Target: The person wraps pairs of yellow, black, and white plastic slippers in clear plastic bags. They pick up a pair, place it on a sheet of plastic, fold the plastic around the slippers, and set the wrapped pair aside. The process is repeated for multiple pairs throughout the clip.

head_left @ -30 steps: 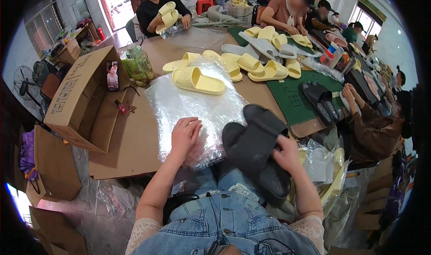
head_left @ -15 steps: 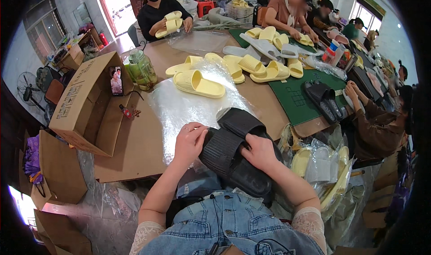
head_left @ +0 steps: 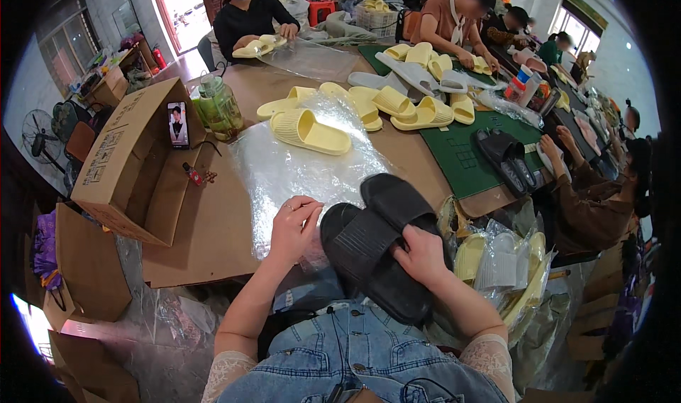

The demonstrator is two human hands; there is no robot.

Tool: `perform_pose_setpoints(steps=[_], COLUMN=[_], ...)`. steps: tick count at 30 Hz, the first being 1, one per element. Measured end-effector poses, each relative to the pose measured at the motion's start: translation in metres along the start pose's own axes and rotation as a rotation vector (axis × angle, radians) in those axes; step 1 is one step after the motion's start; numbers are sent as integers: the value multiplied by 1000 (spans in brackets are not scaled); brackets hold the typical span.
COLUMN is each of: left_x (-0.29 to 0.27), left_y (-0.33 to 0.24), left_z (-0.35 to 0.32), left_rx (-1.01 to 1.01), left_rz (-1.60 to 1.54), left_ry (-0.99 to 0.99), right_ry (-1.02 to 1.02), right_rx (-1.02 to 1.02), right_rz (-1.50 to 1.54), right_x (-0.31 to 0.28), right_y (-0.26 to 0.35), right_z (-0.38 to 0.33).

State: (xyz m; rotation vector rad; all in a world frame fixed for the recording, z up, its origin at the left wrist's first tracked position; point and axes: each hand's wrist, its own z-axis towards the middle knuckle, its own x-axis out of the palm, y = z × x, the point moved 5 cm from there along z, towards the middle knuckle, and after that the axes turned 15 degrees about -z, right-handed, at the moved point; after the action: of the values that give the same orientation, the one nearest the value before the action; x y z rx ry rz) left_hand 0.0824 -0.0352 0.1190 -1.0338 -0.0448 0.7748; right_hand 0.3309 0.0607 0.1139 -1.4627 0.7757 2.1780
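A pair of black ribbed slide slippers (head_left: 358,243) hangs overlapped at the table's near edge, toes away from me. My right hand (head_left: 420,255) grips them from the right side, its fingers curled at the straps. Just left of the slippers, my left hand (head_left: 292,225) is apart from them, fingers drawn together in a pinch; what is in them, if anything, is too small to make out. Beyond that hand lies a stack of clear plastic bags (head_left: 266,179), with a yellow slipper (head_left: 312,133) on top.
A cardboard box (head_left: 128,169) on its side holds a phone (head_left: 178,125); a glass jar (head_left: 220,108) stands beside it. Several yellow and grey slippers lie farther back. A green mat (head_left: 464,162) carries more black slippers (head_left: 505,158). Bagged slippers (head_left: 504,261) are at my right. Co-workers sit around.
My left hand has come away from the slippers' left edge. The black slippers have shifted slightly down, still in my right hand. A co-worker across the table has lowered yellow slippers to the tabletop.
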Motion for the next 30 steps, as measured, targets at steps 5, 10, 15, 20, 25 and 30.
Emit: perform_pose_setpoints(steps=[5,10,15,20,25,30], left_x=[3,14,20,25,19,24], left_y=[-5,-19,-27,-46,-56,-53], left_z=[-2,-6,-12,-23,-22,-23], left_rx=[6,67,75,109,112,136], left_rz=[-26,56,16,-36,-98,-146], left_ry=[10,68,136,198,205,205], right_ry=[57,95,117,46,77,31], right_rx=[-155,-53,-207,-91,-139,-135], right_rz=[-1,55,73,112,174,169], right_x=[11,28,37,51,60,55], right_y=[17,12,33,26,45,50], right_z=[-10,11,23,41,35,30])
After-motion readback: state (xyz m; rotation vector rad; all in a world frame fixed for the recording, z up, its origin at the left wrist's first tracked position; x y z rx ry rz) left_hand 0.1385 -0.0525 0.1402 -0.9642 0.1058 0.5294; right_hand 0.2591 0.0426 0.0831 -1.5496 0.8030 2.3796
